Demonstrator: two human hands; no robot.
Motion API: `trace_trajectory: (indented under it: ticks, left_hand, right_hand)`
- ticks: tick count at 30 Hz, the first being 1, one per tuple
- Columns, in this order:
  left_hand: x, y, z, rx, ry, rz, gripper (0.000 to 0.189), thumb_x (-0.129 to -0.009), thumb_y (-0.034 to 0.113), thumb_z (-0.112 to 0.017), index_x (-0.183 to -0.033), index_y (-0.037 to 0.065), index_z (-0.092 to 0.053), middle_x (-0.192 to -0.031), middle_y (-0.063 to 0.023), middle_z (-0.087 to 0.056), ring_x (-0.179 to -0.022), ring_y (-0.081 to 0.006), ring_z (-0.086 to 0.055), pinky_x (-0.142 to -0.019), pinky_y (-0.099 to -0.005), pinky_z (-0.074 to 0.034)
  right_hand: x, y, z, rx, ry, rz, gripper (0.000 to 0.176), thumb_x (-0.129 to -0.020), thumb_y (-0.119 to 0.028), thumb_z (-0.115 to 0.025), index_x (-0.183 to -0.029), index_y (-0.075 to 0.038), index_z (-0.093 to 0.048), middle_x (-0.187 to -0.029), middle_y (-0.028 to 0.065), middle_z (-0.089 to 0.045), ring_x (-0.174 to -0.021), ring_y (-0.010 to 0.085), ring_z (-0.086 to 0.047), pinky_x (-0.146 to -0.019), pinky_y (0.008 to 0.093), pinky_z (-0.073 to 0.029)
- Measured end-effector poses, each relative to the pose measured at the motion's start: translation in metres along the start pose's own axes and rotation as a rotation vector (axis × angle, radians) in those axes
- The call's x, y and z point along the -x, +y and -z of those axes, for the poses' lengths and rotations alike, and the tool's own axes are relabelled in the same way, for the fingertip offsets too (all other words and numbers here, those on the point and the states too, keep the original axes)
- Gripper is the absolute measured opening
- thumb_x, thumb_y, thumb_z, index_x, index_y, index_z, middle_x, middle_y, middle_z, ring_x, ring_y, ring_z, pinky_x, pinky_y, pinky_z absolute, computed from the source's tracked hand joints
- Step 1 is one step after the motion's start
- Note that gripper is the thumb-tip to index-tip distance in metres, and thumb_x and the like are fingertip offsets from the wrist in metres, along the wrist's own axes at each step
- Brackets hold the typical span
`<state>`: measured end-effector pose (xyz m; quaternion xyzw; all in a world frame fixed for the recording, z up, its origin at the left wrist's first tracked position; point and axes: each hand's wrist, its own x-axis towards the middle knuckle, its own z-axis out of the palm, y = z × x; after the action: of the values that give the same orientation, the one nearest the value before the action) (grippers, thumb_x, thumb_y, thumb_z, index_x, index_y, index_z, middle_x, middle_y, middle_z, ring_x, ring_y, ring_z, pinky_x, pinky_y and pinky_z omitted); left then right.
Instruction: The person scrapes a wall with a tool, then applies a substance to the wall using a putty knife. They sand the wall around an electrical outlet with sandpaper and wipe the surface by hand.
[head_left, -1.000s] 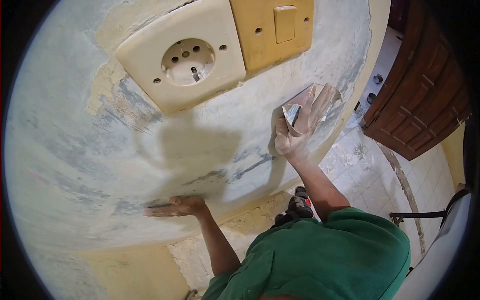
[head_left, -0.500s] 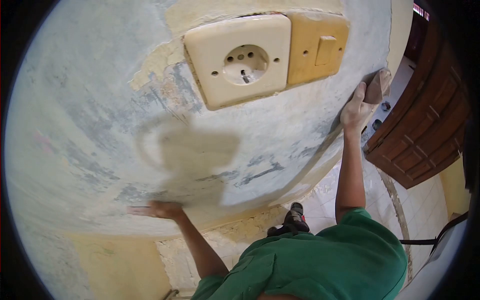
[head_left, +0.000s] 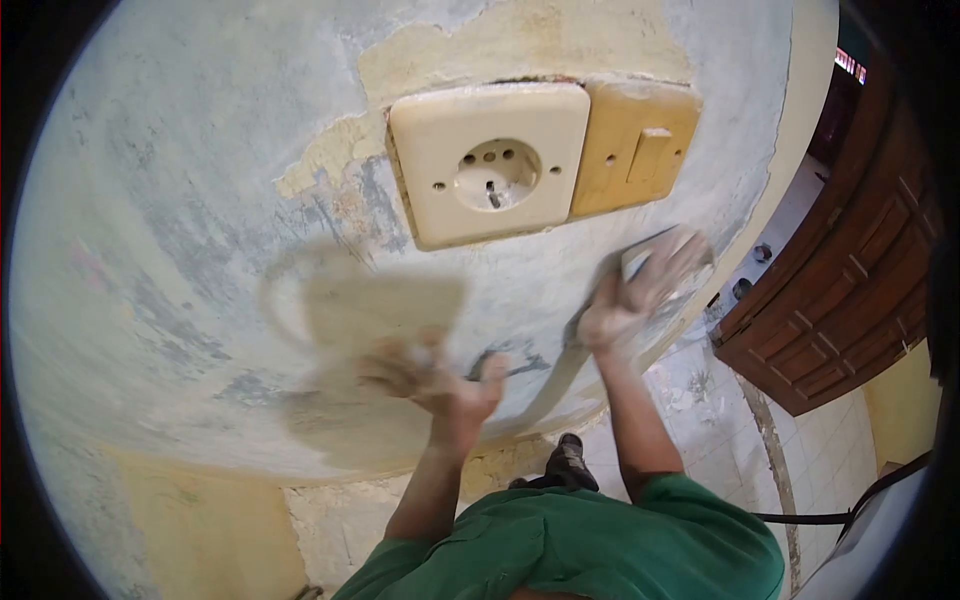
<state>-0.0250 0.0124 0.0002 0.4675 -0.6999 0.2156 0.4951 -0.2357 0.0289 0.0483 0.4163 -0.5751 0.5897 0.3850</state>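
My right hand (head_left: 622,305), dusty and smeared by motion, presses a piece of sandpaper (head_left: 636,258) flat to the patchy wall (head_left: 200,150), just below the yellow light switch (head_left: 640,150). Its fingers lie over the sheet and hide most of it. Lower and further left, my left hand (head_left: 440,385) is open, fingers spread and thumb apart, close against the wall below the cream power socket (head_left: 487,165). Nothing shows in it. Grey scuffs and bare yellowish patches mark the wall around both hands.
A dark brown panelled door (head_left: 830,290) stands at the right, beyond the wall's edge. White floor tiles (head_left: 700,420) carry pale dust and chips. My shoe (head_left: 570,455) is close to the wall's foot. A black cable (head_left: 800,518) crosses at lower right.
My right hand has slid left from the wall's right edge with the sandpaper, to below the switch. My left hand has moved right and turned upward, fingers spread.
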Motion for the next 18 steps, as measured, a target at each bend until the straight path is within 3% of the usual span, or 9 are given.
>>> trace_trajectory:
  ticks: [2,4,8,9,12,13,14,16,18]
  left_hand:
    - [-0.004,0.016,-0.001,-0.028,-0.062,-0.051,0.086,-0.076,0.061,-0.058,-0.143,0.016,-0.029,-0.149,-0.0274,-0.004,-0.134,-0.0536,0.0,-0.098,-0.0733,-0.001]
    - [-0.002,0.018,0.004,-0.04,-0.179,-0.146,0.081,-0.074,0.061,-0.06,-0.139,0.018,-0.037,-0.147,-0.0283,-0.009,-0.134,-0.0541,-0.002,-0.098,-0.0733,-0.003]
    - [-0.007,-0.01,0.015,-0.073,-0.193,-0.146,0.086,-0.074,0.06,-0.06,-0.143,0.017,-0.031,-0.147,-0.0289,-0.011,-0.134,-0.0524,-0.003,-0.1,-0.0714,-0.006]
    - [-0.013,-0.024,0.018,-0.066,-0.078,-0.029,0.087,-0.076,0.061,-0.058,-0.144,0.015,-0.027,-0.147,-0.0294,-0.01,-0.135,-0.0516,-0.004,-0.101,-0.0695,-0.007]
    - [-0.041,-0.076,0.033,-0.05,0.245,0.186,0.089,-0.085,0.063,-0.044,-0.146,0.005,-0.016,-0.147,-0.0302,-0.007,-0.136,-0.0482,-0.006,-0.107,-0.0609,-0.009]
    - [-0.047,-0.089,0.038,-0.048,0.244,0.182,0.089,-0.085,0.063,-0.044,-0.146,0.005,-0.016,-0.147,-0.0302,-0.007,-0.136,-0.0482,-0.006,-0.107,-0.0609,-0.009]
    - [-0.05,-0.101,0.042,-0.061,0.306,0.226,0.087,-0.088,0.062,-0.037,-0.144,0.001,-0.015,-0.147,-0.0305,-0.006,-0.136,-0.0476,-0.007,-0.108,-0.059,-0.009]
    - [-0.051,-0.108,0.045,-0.074,0.365,0.277,0.085,-0.091,0.061,-0.031,-0.143,-0.003,-0.014,-0.147,-0.0307,-0.006,-0.136,-0.0469,-0.007,-0.108,-0.0571,-0.01]
    - [-0.051,-0.108,0.045,-0.109,0.384,0.262,0.082,-0.093,0.058,-0.027,-0.142,-0.007,-0.013,-0.147,-0.031,-0.008,-0.137,-0.0451,-0.009,-0.108,-0.0553,-0.011]
  right_hand:
    - [0.008,-0.004,0.003,-0.014,-0.148,0.043,0.079,-0.086,-0.042,-0.047,-0.145,0.0,-0.015,-0.147,0.0324,-0.004,-0.139,0.0421,-0.001,-0.109,0.0569,0.0]
    - [0.007,0.003,0.001,0.001,-0.144,0.079,0.08,-0.085,-0.043,-0.046,-0.145,-0.001,-0.016,-0.148,0.0309,-0.005,-0.139,0.042,-0.002,-0.109,0.0581,0.0]
    - [0.001,0.015,0.002,0.026,-0.115,0.117,0.08,-0.085,-0.044,-0.046,-0.145,-0.001,-0.016,-0.149,0.0264,-0.007,-0.139,0.0429,-0.003,-0.107,0.0608,-0.001]
    - [-0.004,0.022,0.001,0.023,-0.114,0.116,0.08,-0.085,-0.044,-0.046,-0.145,-0.001,-0.016,-0.149,0.0264,-0.007,-0.139,0.0429,-0.003,-0.107,0.0608,-0.001]
    - [-0.019,0.042,0.0,0.015,0.051,-0.243,0.055,-0.097,-0.022,-0.035,-0.143,0.003,-0.019,-0.152,0.0157,-0.014,-0.14,0.0306,-0.01,-0.114,0.0414,-0.005]
    - [-0.026,0.041,0.001,-0.004,0.054,-0.267,0.05,-0.097,-0.013,-0.034,-0.142,0.004,-0.019,-0.152,0.0159,-0.013,-0.141,0.0248,-0.01,-0.114,0.0328,-0.005]
    - [-0.025,0.034,0.0,-0.002,0.055,-0.267,0.05,-0.097,-0.013,-0.034,-0.142,0.004,-0.019,-0.152,0.0159,-0.013,-0.141,0.0248,-0.01,-0.114,0.0328,-0.005]
    - [-0.016,0.006,-0.01,-0.11,0.064,-0.199,0.058,-0.095,-0.021,-0.04,-0.143,0.003,-0.018,-0.151,0.0197,-0.011,-0.141,0.0308,-0.008,-0.114,0.0398,-0.003]
    - [-0.005,-0.039,-0.012,-0.05,0.009,0.159,0.069,-0.09,-0.029,-0.047,-0.144,0.003,-0.017,-0.15,0.0244,-0.009,-0.14,0.038,-0.006,-0.112,0.0478,-0.002]
